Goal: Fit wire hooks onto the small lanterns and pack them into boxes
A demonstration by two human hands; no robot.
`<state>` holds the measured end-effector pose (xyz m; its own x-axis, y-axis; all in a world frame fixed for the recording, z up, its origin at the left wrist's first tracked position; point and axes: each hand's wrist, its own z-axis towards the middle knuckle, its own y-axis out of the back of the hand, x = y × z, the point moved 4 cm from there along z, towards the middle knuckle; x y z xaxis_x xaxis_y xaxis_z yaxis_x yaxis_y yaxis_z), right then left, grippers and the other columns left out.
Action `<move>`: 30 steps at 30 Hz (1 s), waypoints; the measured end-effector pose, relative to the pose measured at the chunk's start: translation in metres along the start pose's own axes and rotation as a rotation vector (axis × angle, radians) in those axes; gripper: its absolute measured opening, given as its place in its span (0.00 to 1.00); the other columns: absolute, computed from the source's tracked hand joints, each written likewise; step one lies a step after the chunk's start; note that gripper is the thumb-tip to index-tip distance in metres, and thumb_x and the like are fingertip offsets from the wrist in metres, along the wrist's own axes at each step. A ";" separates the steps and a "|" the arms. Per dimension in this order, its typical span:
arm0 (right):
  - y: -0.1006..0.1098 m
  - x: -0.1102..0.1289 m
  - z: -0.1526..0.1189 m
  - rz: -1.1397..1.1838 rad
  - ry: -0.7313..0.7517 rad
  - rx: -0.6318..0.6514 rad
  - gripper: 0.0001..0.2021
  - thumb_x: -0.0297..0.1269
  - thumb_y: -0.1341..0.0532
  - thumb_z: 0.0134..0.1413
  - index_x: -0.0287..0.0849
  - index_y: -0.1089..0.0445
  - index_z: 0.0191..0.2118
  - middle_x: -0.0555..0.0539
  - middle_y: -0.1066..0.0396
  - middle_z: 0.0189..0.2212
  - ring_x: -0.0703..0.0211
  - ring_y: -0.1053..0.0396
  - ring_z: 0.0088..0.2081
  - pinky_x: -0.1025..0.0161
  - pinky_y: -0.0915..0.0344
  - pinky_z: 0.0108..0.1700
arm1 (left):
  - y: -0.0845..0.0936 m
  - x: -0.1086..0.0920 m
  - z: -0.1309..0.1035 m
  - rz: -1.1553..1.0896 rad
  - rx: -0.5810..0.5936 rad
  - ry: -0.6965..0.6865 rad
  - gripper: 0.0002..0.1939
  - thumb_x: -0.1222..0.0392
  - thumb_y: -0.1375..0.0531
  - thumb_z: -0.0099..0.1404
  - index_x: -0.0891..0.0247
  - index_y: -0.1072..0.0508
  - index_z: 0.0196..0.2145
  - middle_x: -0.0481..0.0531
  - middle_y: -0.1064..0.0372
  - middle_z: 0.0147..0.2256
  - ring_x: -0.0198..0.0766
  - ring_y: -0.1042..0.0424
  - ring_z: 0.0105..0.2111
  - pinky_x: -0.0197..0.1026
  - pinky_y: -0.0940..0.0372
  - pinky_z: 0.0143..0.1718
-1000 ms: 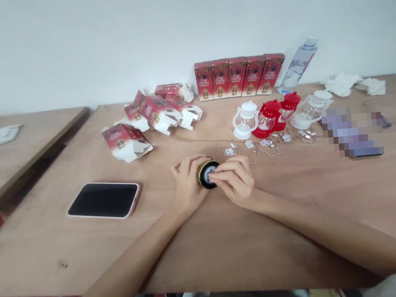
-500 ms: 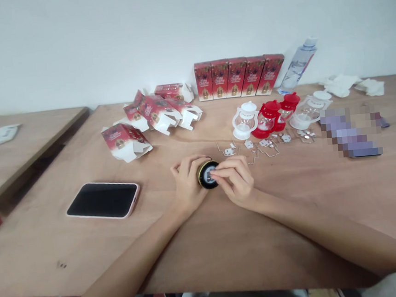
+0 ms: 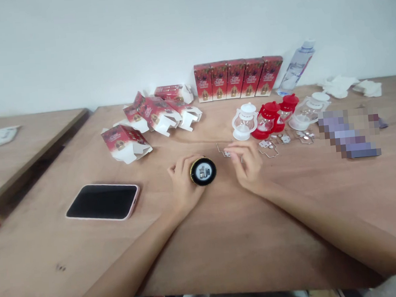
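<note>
My left hand (image 3: 185,181) is wrapped round a dark round object with a gold edge (image 3: 203,171). The object's black-rimmed face is turned up toward me, with small metallic parts in its pale centre. To its right is my right hand (image 3: 248,166), fingers bent and the thumb near the fingertips. Those fingertips are over small white and metal pieces and bent wires (image 3: 269,148) on the table; whether they pinch a piece cannot be made out. Behind these stand a white lantern (image 3: 244,122), red lanterns (image 3: 267,121) and another white lantern (image 3: 309,112).
Opened red and white boxes (image 3: 156,113) lie at the back left. Upright red boxes (image 3: 228,79) and a bottle (image 3: 297,68) lean by the wall. A phone (image 3: 103,202) lies left on the table (image 3: 194,260). Crumpled white tissue (image 3: 338,86) is at the back right.
My right hand has left the face of the round object and moved right and slightly away from me to the small pieces. The round object has shifted slightly left and its face now shows fully.
</note>
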<state>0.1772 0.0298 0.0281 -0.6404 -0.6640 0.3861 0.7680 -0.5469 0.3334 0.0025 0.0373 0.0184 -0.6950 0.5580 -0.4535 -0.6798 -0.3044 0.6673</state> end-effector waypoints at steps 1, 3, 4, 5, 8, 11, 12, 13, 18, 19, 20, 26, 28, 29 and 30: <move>0.002 -0.011 0.003 -0.084 -0.032 0.006 0.10 0.28 0.48 0.59 0.44 0.30 0.42 0.45 0.30 0.37 0.55 0.34 0.41 0.55 0.38 0.45 | 0.001 0.001 0.000 -0.005 -0.007 0.020 0.17 0.62 0.40 0.57 0.56 0.37 0.45 0.50 0.30 0.44 0.44 0.32 0.46 0.45 0.48 0.44; 0.004 -0.031 0.007 -0.243 -0.085 0.047 0.09 0.30 0.47 0.59 0.43 0.29 0.38 0.45 0.29 0.36 0.54 0.35 0.41 0.55 0.40 0.44 | 0.002 0.004 0.001 -0.009 -0.029 0.053 0.17 0.62 0.39 0.57 0.56 0.36 0.44 0.50 0.30 0.44 0.44 0.32 0.46 0.45 0.48 0.43; 0.004 -0.038 0.008 -0.308 -0.104 0.079 0.09 0.31 0.47 0.59 0.42 0.29 0.37 0.44 0.28 0.36 0.53 0.36 0.41 0.54 0.41 0.43 | 0.002 0.005 0.001 -0.009 -0.036 0.062 0.17 0.62 0.39 0.57 0.56 0.36 0.44 0.50 0.30 0.44 0.44 0.32 0.46 0.45 0.48 0.43; 0.003 -0.044 0.008 -0.363 -0.115 0.119 0.09 0.31 0.46 0.59 0.42 0.28 0.36 0.44 0.28 0.35 0.52 0.37 0.41 0.54 0.42 0.43 | 0.001 0.005 0.002 -0.008 -0.037 0.067 0.17 0.62 0.39 0.57 0.56 0.36 0.44 0.50 0.30 0.44 0.44 0.32 0.46 0.45 0.48 0.43; -0.005 -0.050 0.005 -0.467 -0.103 0.272 0.08 0.31 0.44 0.55 0.41 0.27 0.32 0.44 0.28 0.35 0.49 0.40 0.41 0.54 0.45 0.41 | 0.001 0.006 0.002 -0.005 -0.031 0.058 0.17 0.61 0.39 0.58 0.56 0.36 0.44 0.51 0.30 0.44 0.45 0.32 0.46 0.46 0.48 0.42; -0.012 -0.048 0.000 -0.529 -0.106 0.388 0.07 0.29 0.42 0.50 0.40 0.27 0.31 0.44 0.28 0.35 0.47 0.41 0.42 0.53 0.47 0.41 | 0.001 0.006 0.002 -0.005 -0.026 0.051 0.18 0.62 0.39 0.57 0.56 0.36 0.45 0.51 0.30 0.44 0.45 0.32 0.46 0.46 0.48 0.42; -0.012 -0.047 0.000 -0.549 -0.120 0.410 0.07 0.28 0.42 0.48 0.40 0.26 0.31 0.44 0.28 0.36 0.46 0.41 0.42 0.53 0.47 0.41 | 0.001 0.006 0.002 -0.004 -0.027 0.050 0.18 0.62 0.39 0.57 0.56 0.37 0.45 0.51 0.30 0.44 0.45 0.32 0.46 0.46 0.48 0.42; -0.013 -0.047 -0.001 -0.567 -0.137 0.428 0.07 0.28 0.41 0.47 0.40 0.26 0.32 0.43 0.28 0.37 0.45 0.42 0.43 0.53 0.48 0.41 | 0.001 0.006 0.002 -0.003 -0.029 0.050 0.18 0.62 0.38 0.56 0.56 0.37 0.45 0.51 0.30 0.44 0.45 0.32 0.46 0.45 0.48 0.42; -0.014 -0.046 0.000 -0.496 -0.145 0.517 0.08 0.37 0.41 0.53 0.42 0.25 0.35 0.43 0.29 0.39 0.47 0.42 0.44 0.53 0.48 0.42 | 0.001 0.006 0.002 0.018 -0.037 0.051 0.18 0.62 0.39 0.57 0.57 0.36 0.45 0.51 0.30 0.44 0.45 0.32 0.46 0.45 0.48 0.42; -0.015 -0.045 0.000 -0.468 -0.128 0.532 0.09 0.39 0.42 0.55 0.43 0.25 0.36 0.43 0.29 0.38 0.47 0.42 0.44 0.53 0.48 0.42 | 0.001 0.006 0.001 0.021 -0.035 0.048 0.17 0.62 0.39 0.57 0.57 0.36 0.45 0.51 0.30 0.44 0.45 0.32 0.46 0.45 0.47 0.42; -0.015 -0.045 0.000 -0.448 -0.115 0.543 0.10 0.41 0.42 0.56 0.43 0.25 0.36 0.43 0.29 0.38 0.48 0.42 0.44 0.54 0.48 0.42 | 0.001 0.006 0.001 0.022 -0.032 0.042 0.17 0.62 0.40 0.57 0.57 0.37 0.45 0.51 0.30 0.44 0.46 0.32 0.46 0.45 0.47 0.42; -0.018 -0.047 -0.002 -0.461 -0.132 0.564 0.12 0.42 0.41 0.55 0.42 0.26 0.41 0.43 0.29 0.40 0.46 0.42 0.45 0.53 0.48 0.44 | 0.000 0.007 0.001 0.012 -0.034 0.027 0.19 0.63 0.39 0.57 0.57 0.37 0.46 0.51 0.30 0.44 0.46 0.32 0.45 0.45 0.48 0.42; -0.018 -0.047 -0.003 -0.459 -0.138 0.564 0.12 0.42 0.42 0.56 0.43 0.26 0.40 0.43 0.29 0.40 0.47 0.42 0.45 0.53 0.48 0.43 | 0.000 0.007 0.002 0.014 -0.038 0.029 0.18 0.62 0.39 0.57 0.57 0.37 0.46 0.51 0.30 0.44 0.46 0.32 0.45 0.46 0.48 0.42; -0.018 -0.047 -0.003 -0.455 -0.137 0.564 0.11 0.42 0.42 0.57 0.43 0.26 0.39 0.43 0.29 0.40 0.47 0.42 0.45 0.54 0.48 0.43 | 0.000 0.007 0.002 0.014 -0.039 0.028 0.18 0.62 0.39 0.57 0.57 0.37 0.45 0.51 0.30 0.44 0.46 0.32 0.45 0.46 0.48 0.42; -0.018 -0.047 -0.003 -0.449 -0.131 0.563 0.11 0.42 0.43 0.57 0.43 0.26 0.37 0.44 0.29 0.40 0.48 0.41 0.44 0.54 0.48 0.43 | 0.000 0.007 0.002 0.014 -0.038 0.026 0.18 0.62 0.39 0.57 0.56 0.37 0.45 0.52 0.30 0.44 0.46 0.32 0.45 0.46 0.48 0.42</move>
<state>0.1937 0.0700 0.0015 -0.9154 -0.3514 0.1963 0.3320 -0.3834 0.8618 -0.0017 0.0425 0.0162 -0.7103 0.5329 -0.4599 -0.6778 -0.3415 0.6512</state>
